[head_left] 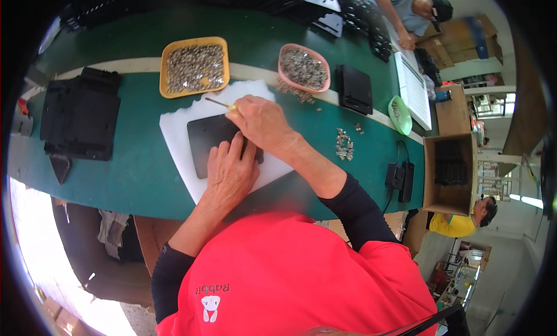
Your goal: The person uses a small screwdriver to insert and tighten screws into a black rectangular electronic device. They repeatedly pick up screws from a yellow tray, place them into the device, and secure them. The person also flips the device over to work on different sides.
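A flat black panel (pixel 204 140) lies on a sheet of white foam (pixel 174 133) in front of me. My left hand (pixel 233 169) rests on the panel's right part, its fingers stretched out over the surface. Just above it, my right hand (pixel 261 120) is closed round a screwdriver (pixel 232 108) with a pale yellowish handle. The thin metal shaft points up and left, over the panel's far edge. My hands hide the panel's right side, and whatever lies under the left fingertips cannot be made out.
A yellow tray (pixel 164 69) and a pink bowl (pixel 326 69) hold small metal parts. Loose metal pieces (pixel 344 144) lie to the right, near a green bowl (pixel 405 122) and a black adapter (pixel 395 176). Black panels (pixel 78 118) are stacked left. A co-worker (pixel 409 11) sits across.
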Demonstrator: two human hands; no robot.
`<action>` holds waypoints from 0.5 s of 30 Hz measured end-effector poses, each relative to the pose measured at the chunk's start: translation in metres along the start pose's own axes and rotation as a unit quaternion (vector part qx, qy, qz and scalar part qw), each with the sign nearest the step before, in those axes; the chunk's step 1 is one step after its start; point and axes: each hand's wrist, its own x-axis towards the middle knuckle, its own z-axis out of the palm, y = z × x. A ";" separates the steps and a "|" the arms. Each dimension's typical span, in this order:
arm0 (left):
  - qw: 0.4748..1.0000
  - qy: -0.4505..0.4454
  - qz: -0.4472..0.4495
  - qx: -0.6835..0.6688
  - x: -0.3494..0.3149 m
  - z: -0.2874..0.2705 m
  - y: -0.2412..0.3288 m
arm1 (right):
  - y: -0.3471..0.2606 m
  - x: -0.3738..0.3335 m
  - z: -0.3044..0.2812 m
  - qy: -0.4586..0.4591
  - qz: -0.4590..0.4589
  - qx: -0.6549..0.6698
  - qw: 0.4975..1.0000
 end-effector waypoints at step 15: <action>0.985 0.124 0.078 -0.090 -0.001 -0.013 0.010 | 0.020 -0.080 -0.031 -0.019 0.306 0.520 0.797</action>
